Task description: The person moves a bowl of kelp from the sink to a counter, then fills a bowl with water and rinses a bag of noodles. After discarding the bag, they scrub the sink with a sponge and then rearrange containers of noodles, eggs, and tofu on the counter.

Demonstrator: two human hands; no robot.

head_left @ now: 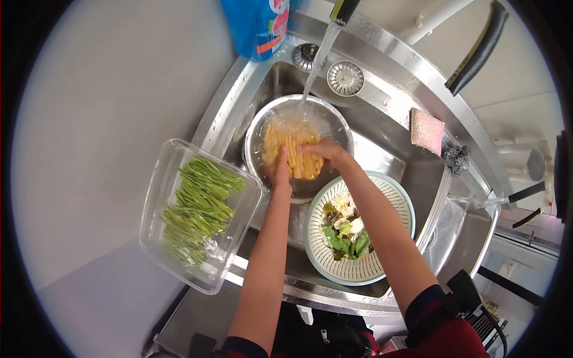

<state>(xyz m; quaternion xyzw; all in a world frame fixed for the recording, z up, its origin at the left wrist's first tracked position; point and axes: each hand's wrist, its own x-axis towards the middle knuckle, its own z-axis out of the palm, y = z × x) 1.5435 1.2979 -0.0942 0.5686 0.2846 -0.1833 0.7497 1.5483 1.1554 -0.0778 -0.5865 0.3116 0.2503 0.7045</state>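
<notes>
A bundle of yellow-brown food strips [298, 160], like cut tofu skin, sits in a round metal bowl [342, 116] inside the sink. My left hand [280, 174] grips the bundle from its left side, thumb on top. From the right, my right hand [327, 153] holds the same strips, its thumb lying over them. The other fingers of both hands are partly hidden under the strips. Running water [322, 55] from the tap [344, 11] falls into the bowl's far side, churning up bubbles there.
Left of the bowl, a clear plastic container [156, 209] holds cut green beans [200, 206]. A colander [394, 200] with food scraps stands near my right forearm. Blue bottle [253, 30], drain strainers [345, 79], pink sponge [427, 130] and steel scourer [457, 159] lie along the sink [394, 107] rim.
</notes>
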